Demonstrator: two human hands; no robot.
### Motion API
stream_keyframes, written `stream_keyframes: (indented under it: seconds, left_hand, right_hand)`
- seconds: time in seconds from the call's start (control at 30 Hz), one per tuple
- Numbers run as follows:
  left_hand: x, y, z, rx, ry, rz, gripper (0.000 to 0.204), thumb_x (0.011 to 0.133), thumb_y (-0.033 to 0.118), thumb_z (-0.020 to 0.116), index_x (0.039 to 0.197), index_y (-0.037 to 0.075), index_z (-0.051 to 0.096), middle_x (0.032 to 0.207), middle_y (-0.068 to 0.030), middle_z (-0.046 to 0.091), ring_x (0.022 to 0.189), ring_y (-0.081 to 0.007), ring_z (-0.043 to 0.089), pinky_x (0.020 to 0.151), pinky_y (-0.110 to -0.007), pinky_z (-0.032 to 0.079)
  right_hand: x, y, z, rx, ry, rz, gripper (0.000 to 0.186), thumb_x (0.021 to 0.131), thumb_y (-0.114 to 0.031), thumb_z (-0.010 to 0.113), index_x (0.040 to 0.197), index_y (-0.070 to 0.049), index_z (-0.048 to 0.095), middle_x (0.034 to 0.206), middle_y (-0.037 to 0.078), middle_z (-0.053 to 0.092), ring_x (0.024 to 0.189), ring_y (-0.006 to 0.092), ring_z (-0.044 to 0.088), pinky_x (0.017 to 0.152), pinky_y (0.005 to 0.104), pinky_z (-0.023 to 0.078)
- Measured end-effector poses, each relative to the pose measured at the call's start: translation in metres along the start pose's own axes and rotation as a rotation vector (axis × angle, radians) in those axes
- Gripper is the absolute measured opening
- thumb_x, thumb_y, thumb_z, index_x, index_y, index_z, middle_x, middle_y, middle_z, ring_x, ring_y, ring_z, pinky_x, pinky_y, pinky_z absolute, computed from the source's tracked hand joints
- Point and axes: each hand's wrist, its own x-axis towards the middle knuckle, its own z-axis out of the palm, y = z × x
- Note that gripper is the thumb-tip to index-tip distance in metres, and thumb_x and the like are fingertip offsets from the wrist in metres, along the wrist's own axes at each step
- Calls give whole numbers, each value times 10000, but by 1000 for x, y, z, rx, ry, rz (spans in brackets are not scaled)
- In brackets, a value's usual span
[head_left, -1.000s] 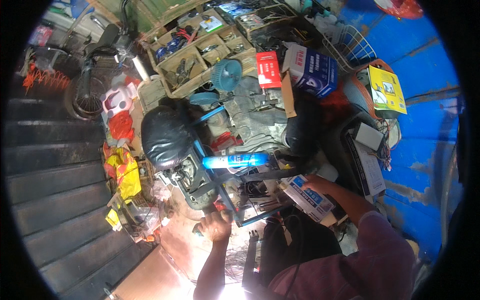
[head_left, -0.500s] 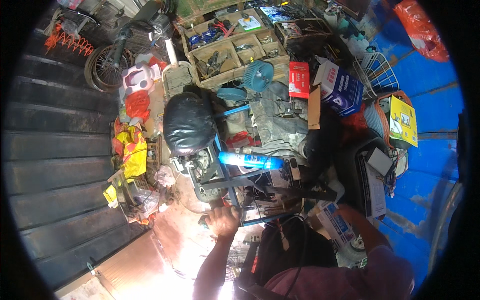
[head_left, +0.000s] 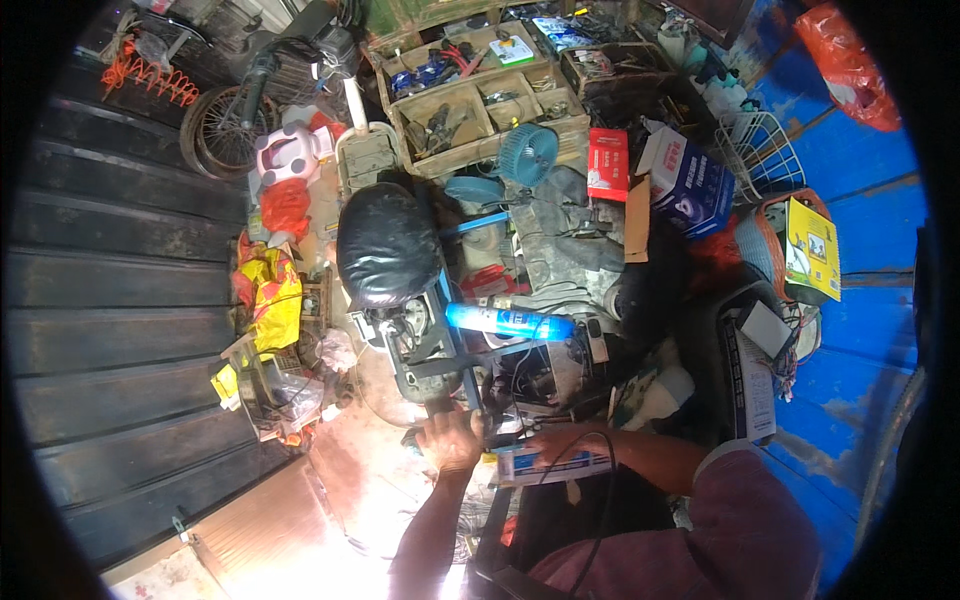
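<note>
My left hand (head_left: 450, 440) has its fingers curled over the near end of a blue metal frame (head_left: 470, 388). What lies under the palm is hidden. This frame belongs to a machine with a black padded seat (head_left: 388, 245). My right hand (head_left: 556, 444) reaches in from the right and holds a flat blue-and-white box (head_left: 520, 466) just in front of the frame, close to my left hand. Its fingers partly cover the box, and a dark cable (head_left: 608, 470) hangs across it. A blue cylinder (head_left: 510, 322) lies across the frame.
Beyond the machine stands a wooden compartment tray (head_left: 450, 97) with tools. A blue fan (head_left: 528, 154), a red box (head_left: 607, 163) and a blue-purple carton (head_left: 690, 185) lie near it. A yellow bag (head_left: 275, 305) is at left, and a white wire basket (head_left: 760, 150) stands at right.
My right hand has moved left, bringing the blue-and-white box from the right to in front of the frame. Dark bars across the frame no longer show. My left hand has stayed put.
</note>
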Motion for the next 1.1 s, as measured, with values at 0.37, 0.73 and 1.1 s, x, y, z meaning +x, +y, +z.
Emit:
stream_keyframes:
  seconds: [0.37, 0.73, 1.1]
  left_hand:
    - [1, 2, -2, -13, 14, 8, 427, 895, 503, 680, 1002, 94, 739, 982, -114, 668, 989, -355, 623, 824, -549, 438]
    - [0, 0, 1, 5, 48, 23, 442, 885, 524, 681, 927, 85, 713, 946, -114, 657, 992, -348, 617, 815, -566, 444]
    - [-1, 2, 3, -47, 22, -15, 361, 888, 472, 690, 906, 114, 732, 1008, -101, 682, 1098, -376, 569, 910, -579, 412]
  right_hand:
    - [29, -8, 29, 96, 107, -42, 470, 862, -274, 689, 1245, -2, 660, 1056, 205, 742, 983, 319, 715, 858, 451, 536]
    - [21, 40, 30, 280, 281, -106, 419, 884, -345, 700, 1130, -6, 693, 950, 160, 733, 843, 274, 695, 771, 438, 535]
    - [-48, 27, -122, 821, 1173, -9, 305, 924, -247, 686, 1122, -17, 705, 1001, 89, 749, 893, 198, 721, 846, 363, 576]
